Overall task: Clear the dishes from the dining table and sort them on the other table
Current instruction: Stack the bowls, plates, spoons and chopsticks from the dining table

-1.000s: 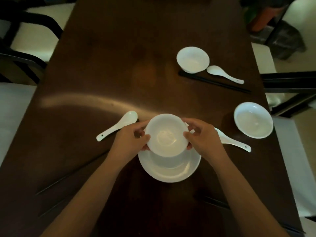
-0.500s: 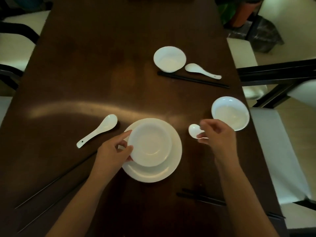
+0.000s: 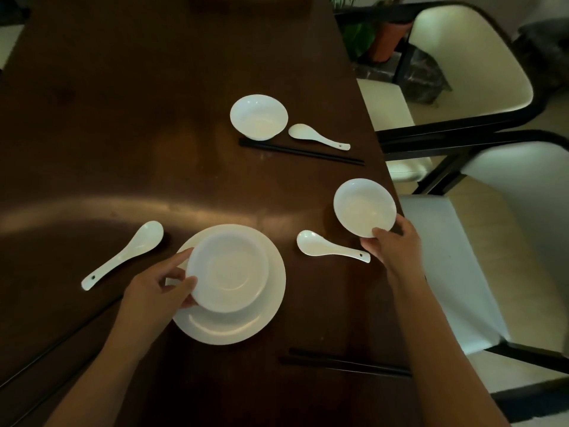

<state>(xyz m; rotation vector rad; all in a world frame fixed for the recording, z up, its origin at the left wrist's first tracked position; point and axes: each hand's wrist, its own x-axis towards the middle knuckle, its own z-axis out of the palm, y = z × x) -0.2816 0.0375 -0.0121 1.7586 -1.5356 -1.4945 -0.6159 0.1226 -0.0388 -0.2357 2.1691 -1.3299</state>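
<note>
A white bowl (image 3: 228,272) sits on a large white plate (image 3: 271,306) on the dark wooden dining table (image 3: 123,134). My left hand (image 3: 157,294) grips that bowl by its left rim. My right hand (image 3: 392,245) holds the near edge of a second white bowl (image 3: 363,206) by the table's right edge. A third bowl (image 3: 258,117) stands farther back. Three white spoons lie flat: one (image 3: 123,255) left of the plate, one (image 3: 331,248) between plate and right hand, one (image 3: 317,136) beside the far bowl.
Black chopsticks (image 3: 301,152) lie in front of the far bowl, another pair (image 3: 345,363) near the front right, and more (image 3: 58,343) at the front left. Two white-cushioned chairs (image 3: 471,57) stand along the table's right side. A potted plant (image 3: 372,35) stands behind.
My right hand left the middle bowl, passed over the spoon and took hold of the right-hand bowl. My left hand stays on the bowl on the plate. My view shifted right.
</note>
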